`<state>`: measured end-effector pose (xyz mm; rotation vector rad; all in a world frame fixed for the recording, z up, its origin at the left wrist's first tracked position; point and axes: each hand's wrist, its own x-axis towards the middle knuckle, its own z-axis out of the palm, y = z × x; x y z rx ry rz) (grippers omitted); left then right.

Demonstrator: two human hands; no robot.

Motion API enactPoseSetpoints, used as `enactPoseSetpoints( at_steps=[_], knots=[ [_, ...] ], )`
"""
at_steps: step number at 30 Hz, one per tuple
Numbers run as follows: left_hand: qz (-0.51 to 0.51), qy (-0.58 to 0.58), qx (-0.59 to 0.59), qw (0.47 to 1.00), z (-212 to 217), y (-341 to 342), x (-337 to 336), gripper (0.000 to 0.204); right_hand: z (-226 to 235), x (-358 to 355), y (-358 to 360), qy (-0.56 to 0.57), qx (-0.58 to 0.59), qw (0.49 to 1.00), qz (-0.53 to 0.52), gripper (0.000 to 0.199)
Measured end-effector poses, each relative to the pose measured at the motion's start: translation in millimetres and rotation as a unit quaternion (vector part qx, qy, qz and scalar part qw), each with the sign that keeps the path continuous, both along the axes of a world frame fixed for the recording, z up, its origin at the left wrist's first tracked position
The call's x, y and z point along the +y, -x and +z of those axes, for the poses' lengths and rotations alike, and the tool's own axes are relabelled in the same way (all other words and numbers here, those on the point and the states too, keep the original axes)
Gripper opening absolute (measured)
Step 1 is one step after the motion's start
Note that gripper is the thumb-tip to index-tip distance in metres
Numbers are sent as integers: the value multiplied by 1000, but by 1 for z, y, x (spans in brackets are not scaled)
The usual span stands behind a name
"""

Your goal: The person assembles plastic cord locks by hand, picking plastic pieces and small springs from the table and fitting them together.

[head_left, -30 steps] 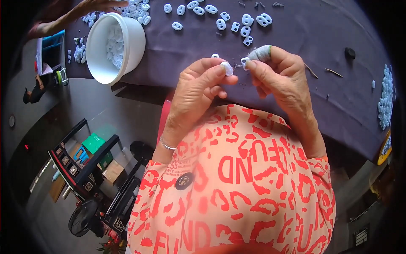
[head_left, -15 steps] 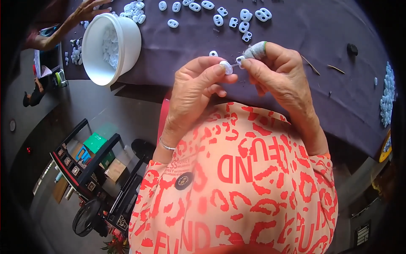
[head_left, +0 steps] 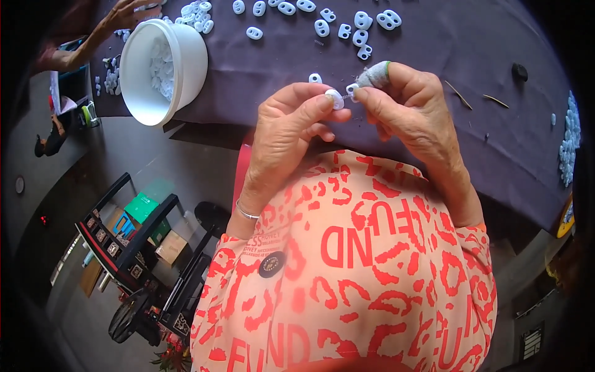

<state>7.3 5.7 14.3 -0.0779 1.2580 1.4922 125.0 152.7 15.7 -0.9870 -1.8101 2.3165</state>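
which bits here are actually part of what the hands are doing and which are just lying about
In use: left hand pinching a white piece; right hand holding another piece.

Lying about: white bowl, loose pieces, twigs, dark cloth.

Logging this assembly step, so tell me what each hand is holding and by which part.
The left hand pinches a small white plastic piece by its edges at the fingertips. The right hand pinches another small white piece between thumb and wrapped forefinger.

one white bowl (head_left: 162, 59), two hands (head_left: 291, 133) (head_left: 406, 108) pinching two small white pieces (head_left: 334, 99) (head_left: 352, 90).
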Motion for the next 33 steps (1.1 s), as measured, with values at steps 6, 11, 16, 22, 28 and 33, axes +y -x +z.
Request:
enactPoseSetpoints(
  at_steps=[6,11,16,22,28,33],
  knots=[
    [-1,-5,-5,1000,-1,0,-1,15,0,0,0,6,1,1000,14,15],
    [-9,14,33,999,1,-4,1,16,-2,-1,0,5,-3,1000,30,15],
    [-1,26,69,997,0,-8,1,17,-1,-3,0,2,-2,1000,26,16],
    [9,38,107,994,2,-13,4,18,-2,-3,-1,-8,-6,999,31,16],
    [17,41,128,991,2,-15,5,17,-3,-5,-1,0,-3,1000,24,16],
    [17,42,134,990,2,-15,6,17,-3,-4,0,-8,-3,1000,24,15]
  ],
)
